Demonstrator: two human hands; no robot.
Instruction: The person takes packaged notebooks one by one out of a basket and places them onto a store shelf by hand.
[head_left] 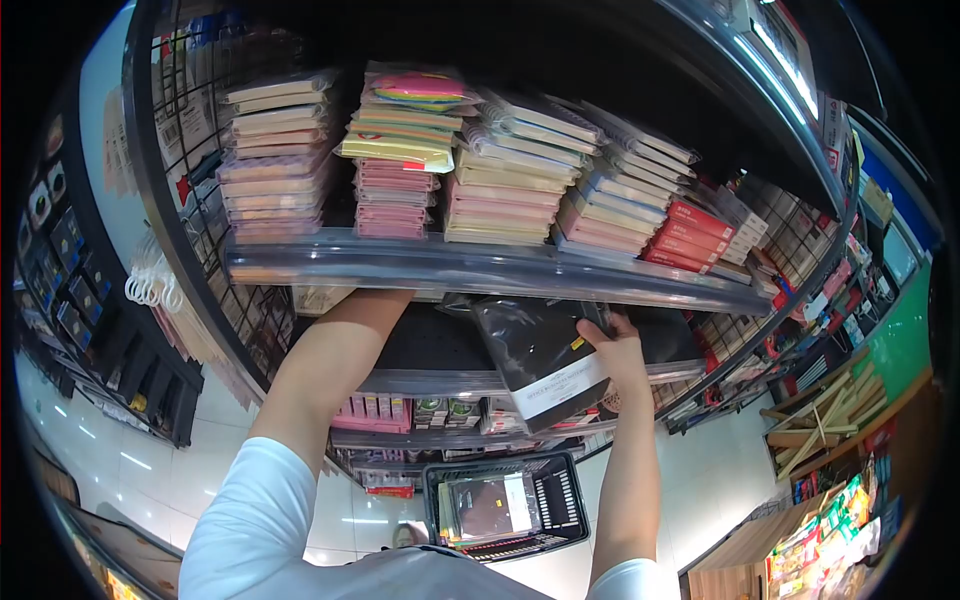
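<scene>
My right hand (616,350) grips the right edge of a black notebook (535,350) in clear plastic wrap, its thumb on the front cover near a small yellow sticker. A white band with print runs across the lower part of the cover. The notebook is tilted, in front of the lower shelf (430,350). My left forearm (345,350) reaches in under the front edge of the upper shelf (480,268). The left hand itself is hidden behind that edge, so its fingers do not show. Beside the forearm, part of a pale item (318,300) lies on the lower shelf.
Stacks of wrapped notebooks (505,185) and red boxes (690,237) fill the upper shelf. Below, a black shopping basket (575,500) on the floor holds a dark wrapped notebook (490,508). Wire mesh sides (185,110) bound the rack. Wooden slats (825,425) stand at right.
</scene>
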